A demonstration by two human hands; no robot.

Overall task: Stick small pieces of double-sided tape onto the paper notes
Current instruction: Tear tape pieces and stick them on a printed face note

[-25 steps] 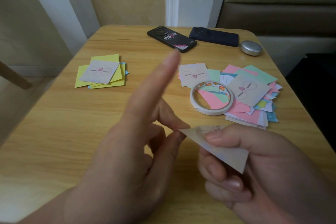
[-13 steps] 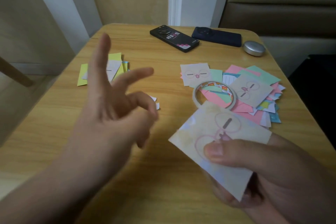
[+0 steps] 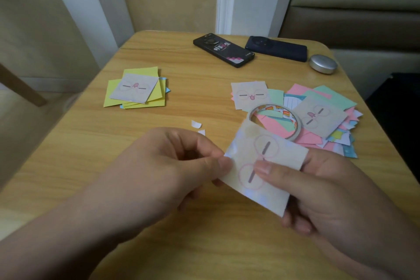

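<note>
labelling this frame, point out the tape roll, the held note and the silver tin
tape roll (image 3: 296, 130), head view, right side of its wall
held note (image 3: 279, 152), head view, upper printed face
silver tin (image 3: 323, 64), head view, middle of its lid

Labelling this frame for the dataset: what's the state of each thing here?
held note, off the table, pinched by both hands
left hand, pinches the note's left edge
right hand, grips note, thumb on top
tape roll, flat, partly on right pile
left stack, flat on table
white scraps, loose on table
</note>
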